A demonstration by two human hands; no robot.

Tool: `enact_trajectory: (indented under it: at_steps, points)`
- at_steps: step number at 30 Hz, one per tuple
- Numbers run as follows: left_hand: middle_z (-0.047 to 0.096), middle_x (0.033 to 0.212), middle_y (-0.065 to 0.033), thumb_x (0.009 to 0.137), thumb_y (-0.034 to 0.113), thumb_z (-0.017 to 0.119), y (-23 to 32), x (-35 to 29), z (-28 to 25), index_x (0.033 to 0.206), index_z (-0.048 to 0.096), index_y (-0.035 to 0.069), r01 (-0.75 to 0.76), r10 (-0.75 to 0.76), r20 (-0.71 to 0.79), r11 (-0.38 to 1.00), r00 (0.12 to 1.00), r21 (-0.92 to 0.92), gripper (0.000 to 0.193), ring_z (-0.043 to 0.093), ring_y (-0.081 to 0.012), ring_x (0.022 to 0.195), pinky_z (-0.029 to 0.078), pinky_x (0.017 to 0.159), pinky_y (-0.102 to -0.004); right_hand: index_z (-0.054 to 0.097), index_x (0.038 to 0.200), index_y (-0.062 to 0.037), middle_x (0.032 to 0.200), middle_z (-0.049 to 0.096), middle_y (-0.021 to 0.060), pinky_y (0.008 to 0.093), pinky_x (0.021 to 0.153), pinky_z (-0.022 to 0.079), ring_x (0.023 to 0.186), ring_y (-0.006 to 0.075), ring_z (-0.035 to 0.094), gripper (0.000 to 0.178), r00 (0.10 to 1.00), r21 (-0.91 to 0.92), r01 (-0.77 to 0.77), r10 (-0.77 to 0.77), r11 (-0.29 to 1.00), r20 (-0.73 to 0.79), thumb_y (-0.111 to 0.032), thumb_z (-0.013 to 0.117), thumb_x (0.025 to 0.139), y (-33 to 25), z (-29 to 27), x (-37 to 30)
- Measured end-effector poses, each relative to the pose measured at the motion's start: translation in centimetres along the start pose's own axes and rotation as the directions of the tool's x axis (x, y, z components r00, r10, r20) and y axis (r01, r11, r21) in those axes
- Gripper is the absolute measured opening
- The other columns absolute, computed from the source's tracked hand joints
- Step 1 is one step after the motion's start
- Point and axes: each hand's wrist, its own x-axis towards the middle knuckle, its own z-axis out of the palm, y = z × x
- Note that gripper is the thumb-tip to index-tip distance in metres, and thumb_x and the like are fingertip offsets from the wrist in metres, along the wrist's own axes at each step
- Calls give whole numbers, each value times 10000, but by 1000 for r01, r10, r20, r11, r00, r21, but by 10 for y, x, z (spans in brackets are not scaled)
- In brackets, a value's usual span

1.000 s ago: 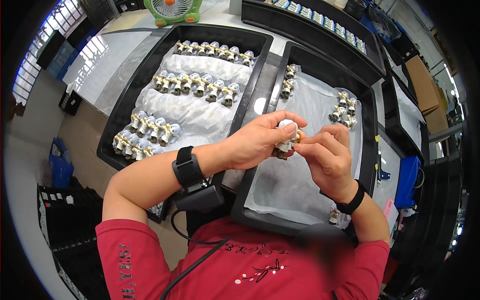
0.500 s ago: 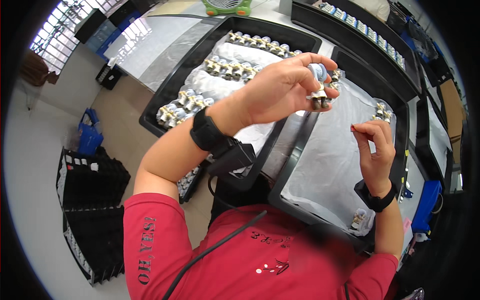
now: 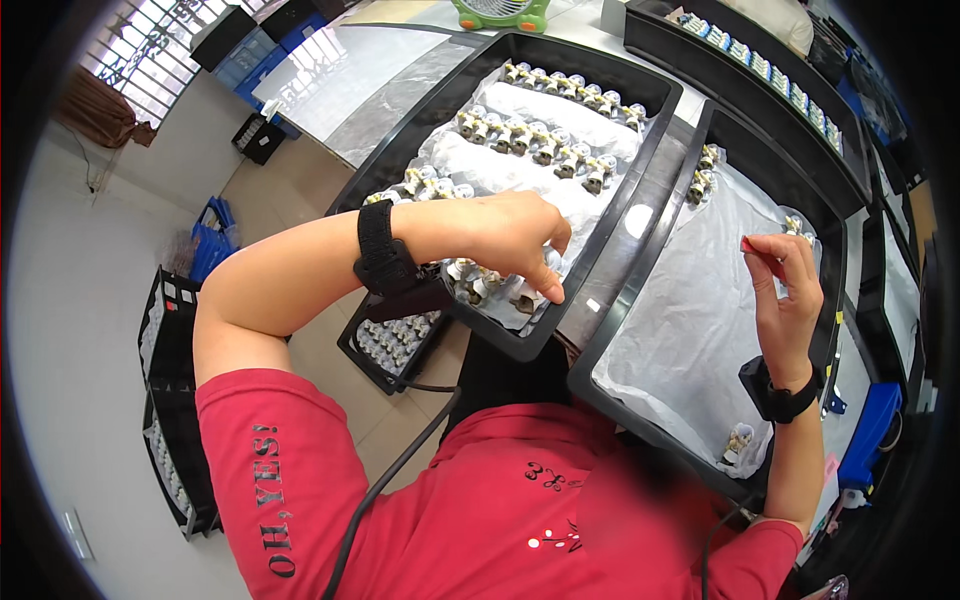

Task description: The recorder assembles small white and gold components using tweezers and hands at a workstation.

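My left hand [image 3: 515,235] reaches down into the near end of the left black tray [image 3: 350,190]. Its thumb and fingers close around a small figurine [image 3: 525,297] with a pale blue head, which they partly cover. Other figurines stand or lie right beside it. Raised over the right black tray [image 3: 600,345], my right hand [image 3: 785,275] pinches a tiny red piece [image 3: 746,244] between thumb and fingertips; its exact kind is too small to make out.
Rows of figurines [image 3: 540,140] rest on white sheeting in the left tray. The right tray holds a few figurines [image 3: 703,180] at its edges and one wrapped figurine [image 3: 738,440] nearby. A green fan [image 3: 503,14] stands behind. A lower tray [image 3: 395,345] is packed with small pieces.
My left hand has gone from above the right tray leftward and down into the left tray's near end, carrying the figurine. My right hand keeps its pinch on the red piece. The view has shifted.
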Motion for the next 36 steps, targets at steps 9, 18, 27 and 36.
enact_trajectory:
  at_steps: [9,18,27,36]
  points:
    - [649,871,-165,704,211,787,-10,5,10,1085,591,-27,67,-60,142,997,988,-45,490,663,-228,626,505,586,-337,616,965,8,922,599,78,243,760,508,843,158,626,136,1000,0,-17,17,1000,6,28,626,831,5,-2,1]
    - [616,1022,-125,722,240,760,-26,22,6,1054,647,-6,-116,84,248,986,965,119,429,605,-299,935,472,807,-382,616,969,3,931,596,75,246,764,508,850,158,626,138,998,-28,-42,43,999,45,19,630,833,9,2,0]
    - [603,998,-136,692,241,768,-34,29,31,1059,637,37,-199,179,179,975,967,99,439,568,-309,988,459,820,-391,617,994,-2,926,600,69,250,767,506,853,158,627,164,994,-46,-77,80,996,75,24,626,832,12,5,0]
    - [608,1032,-173,731,205,744,-27,10,18,1124,585,23,-254,248,63,963,967,92,461,566,-330,1023,451,875,-401,554,1142,-27,1022,532,41,232,813,439,886,102,548,205,965,75,-260,262,963,-23,-101,469,971,37,3,-4]
